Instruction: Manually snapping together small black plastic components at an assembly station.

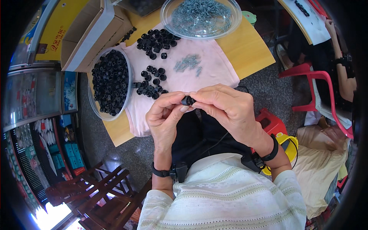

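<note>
In front of my lap, a small black plastic ring-like part (187,101) is pinched between my two hands. My left hand (163,117) grips it from the left with thumb and forefinger. From the right, the closed fingertips of my right hand (230,107) meet it; whether they also hold a tiny piece is too small to tell. Beyond my hands, a pale pink cloth (218,63) covers much of the table. On it lie a far pile of black parts (155,42), a nearer group of black parts (151,80) and a scatter of thin silvery pieces (188,63).
A clear bowl (100,114) full of black parts sits at the wooden table's (249,53) left edge. Another clear bowl (207,37) holds silvery pieces at the far side. A cardboard box (90,36) stands far left. Rightward, a person sits on a red chair (329,78).
</note>
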`<action>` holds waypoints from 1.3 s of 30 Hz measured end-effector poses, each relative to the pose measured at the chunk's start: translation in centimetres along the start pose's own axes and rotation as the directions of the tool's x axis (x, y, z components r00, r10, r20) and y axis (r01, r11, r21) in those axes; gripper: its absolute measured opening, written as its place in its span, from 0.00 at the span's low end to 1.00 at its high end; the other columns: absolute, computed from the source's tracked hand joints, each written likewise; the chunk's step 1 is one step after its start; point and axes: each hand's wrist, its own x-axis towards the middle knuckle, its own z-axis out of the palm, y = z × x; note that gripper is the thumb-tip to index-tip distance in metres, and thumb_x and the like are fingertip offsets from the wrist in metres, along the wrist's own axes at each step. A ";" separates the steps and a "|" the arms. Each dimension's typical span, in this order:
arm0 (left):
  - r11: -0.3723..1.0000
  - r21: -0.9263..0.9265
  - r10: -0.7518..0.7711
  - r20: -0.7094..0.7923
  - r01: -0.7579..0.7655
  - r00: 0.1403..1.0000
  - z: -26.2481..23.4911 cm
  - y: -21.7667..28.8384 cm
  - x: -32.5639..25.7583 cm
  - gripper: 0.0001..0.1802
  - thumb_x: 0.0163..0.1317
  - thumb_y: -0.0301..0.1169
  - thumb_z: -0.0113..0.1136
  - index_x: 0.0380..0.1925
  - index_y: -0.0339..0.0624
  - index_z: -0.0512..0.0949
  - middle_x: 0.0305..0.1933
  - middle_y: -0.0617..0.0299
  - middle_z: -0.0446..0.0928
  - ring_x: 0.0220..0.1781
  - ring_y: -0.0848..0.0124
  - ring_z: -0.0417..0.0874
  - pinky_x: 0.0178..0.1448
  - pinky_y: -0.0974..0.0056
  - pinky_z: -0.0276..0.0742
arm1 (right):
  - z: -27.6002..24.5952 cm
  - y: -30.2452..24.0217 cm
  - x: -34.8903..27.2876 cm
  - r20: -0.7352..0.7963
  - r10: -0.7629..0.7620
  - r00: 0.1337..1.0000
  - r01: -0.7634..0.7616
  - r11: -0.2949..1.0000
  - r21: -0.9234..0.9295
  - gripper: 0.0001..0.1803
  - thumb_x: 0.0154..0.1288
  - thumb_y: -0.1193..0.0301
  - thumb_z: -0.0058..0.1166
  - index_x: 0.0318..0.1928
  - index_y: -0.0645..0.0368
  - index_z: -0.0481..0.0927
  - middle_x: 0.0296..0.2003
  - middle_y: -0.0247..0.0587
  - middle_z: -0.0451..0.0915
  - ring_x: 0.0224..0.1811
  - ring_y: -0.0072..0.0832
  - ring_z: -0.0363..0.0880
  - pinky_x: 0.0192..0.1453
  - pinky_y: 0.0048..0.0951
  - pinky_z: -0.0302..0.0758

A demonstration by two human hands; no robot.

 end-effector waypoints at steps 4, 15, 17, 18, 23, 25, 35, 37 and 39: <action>1.000 0.025 -0.004 0.021 0.003 1.000 0.1 0.2 0.2 0.14 0.58 0.11 0.59 0.45 0.30 0.78 0.50 0.48 0.77 0.47 0.64 0.83 0.51 0.62 0.86 | -0.1 0.5 -0.1 0.011 -0.013 1.000 0.013 1.000 -0.004 0.12 0.54 0.80 0.64 0.41 0.66 0.82 0.32 0.44 0.82 0.33 0.33 0.83 0.35 0.27 0.80; 1.000 0.027 -0.010 -0.005 0.010 1.000 0.5 0.1 0.2 0.14 0.58 0.11 0.59 0.45 0.28 0.77 0.48 0.48 0.77 0.47 0.64 0.83 0.51 0.61 0.86 | 0.2 0.9 -0.4 0.009 0.027 1.000 -0.027 0.999 0.031 0.12 0.57 0.80 0.62 0.43 0.67 0.80 0.32 0.46 0.82 0.33 0.34 0.84 0.34 0.26 0.79; 0.999 0.048 -0.010 0.004 0.010 1.000 0.5 0.2 0.3 0.13 0.58 0.11 0.58 0.45 0.28 0.77 0.48 0.48 0.77 0.47 0.64 0.83 0.51 0.61 0.86 | 0.1 0.9 -0.5 0.004 0.013 1.000 -0.013 1.000 0.014 0.12 0.57 0.80 0.62 0.43 0.68 0.80 0.33 0.46 0.82 0.33 0.34 0.84 0.34 0.27 0.80; 0.998 0.070 -0.010 0.012 0.009 1.000 0.5 0.2 0.4 0.13 0.59 0.11 0.58 0.45 0.28 0.77 0.48 0.48 0.77 0.47 0.64 0.83 0.51 0.61 0.86 | 0.1 0.9 -0.5 0.004 0.013 1.000 -0.013 1.000 0.014 0.12 0.57 0.80 0.62 0.43 0.68 0.80 0.33 0.46 0.82 0.33 0.34 0.84 0.34 0.27 0.80; 0.995 0.095 -0.005 -0.007 0.006 1.000 0.3 -0.2 0.4 0.13 0.59 0.11 0.58 0.45 0.28 0.77 0.49 0.48 0.77 0.48 0.64 0.83 0.51 0.61 0.86 | 0.3 1.1 -0.6 -0.003 -0.012 1.000 0.012 1.000 -0.002 0.12 0.57 0.81 0.62 0.43 0.68 0.80 0.34 0.47 0.82 0.33 0.34 0.84 0.35 0.27 0.81; 0.997 0.075 -0.009 -0.011 0.010 1.000 0.3 -0.2 0.3 0.13 0.59 0.11 0.58 0.45 0.28 0.77 0.49 0.48 0.77 0.48 0.64 0.83 0.52 0.62 0.86 | 0.3 1.1 -0.6 -0.003 -0.011 1.000 0.011 1.000 0.005 0.12 0.57 0.81 0.62 0.44 0.68 0.80 0.34 0.47 0.82 0.33 0.34 0.84 0.35 0.27 0.81; 0.992 0.127 -0.012 -0.007 0.013 1.000 -0.1 -0.4 0.2 0.12 0.58 0.11 0.60 0.42 0.31 0.80 0.48 0.49 0.78 0.46 0.66 0.83 0.50 0.66 0.84 | 0.2 0.9 -0.6 0.050 0.030 0.998 -0.031 0.999 0.010 0.14 0.55 0.83 0.62 0.45 0.68 0.81 0.38 0.49 0.84 0.38 0.34 0.86 0.40 0.27 0.82; 0.991 0.131 -0.014 -0.004 0.014 1.000 -0.1 -0.5 0.2 0.12 0.58 0.11 0.60 0.42 0.31 0.81 0.48 0.49 0.78 0.46 0.67 0.83 0.49 0.67 0.84 | 0.4 1.3 -0.7 0.038 0.010 0.999 -0.011 1.000 0.009 0.14 0.56 0.83 0.61 0.44 0.68 0.80 0.36 0.48 0.83 0.36 0.34 0.85 0.38 0.27 0.82; 0.986 0.166 -0.010 0.011 0.008 1.000 -0.3 -0.8 0.1 0.12 0.58 0.12 0.60 0.42 0.31 0.81 0.48 0.49 0.78 0.45 0.67 0.83 0.48 0.67 0.84 | 0.5 1.4 -0.8 0.025 -0.010 1.000 0.010 1.000 0.008 0.13 0.57 0.83 0.61 0.44 0.69 0.79 0.33 0.47 0.82 0.34 0.34 0.85 0.35 0.27 0.81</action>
